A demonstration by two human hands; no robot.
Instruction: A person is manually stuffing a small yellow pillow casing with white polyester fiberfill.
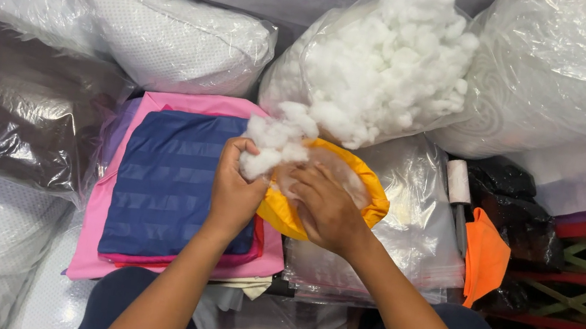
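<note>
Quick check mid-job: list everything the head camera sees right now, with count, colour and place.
stuffing bag: 1, clear with white fibre, top centre
yellow cover: 1, yellow, centre, open mouth
fibre tuft: 1, white, at cover mouth
folded fabrics: stack, blue on pink, left of centre
white pillows: several, bagged, left side
orange cloth: 1, right
black bags: right
left hand: grips tuft
right hand: at the cover mouth
</note>
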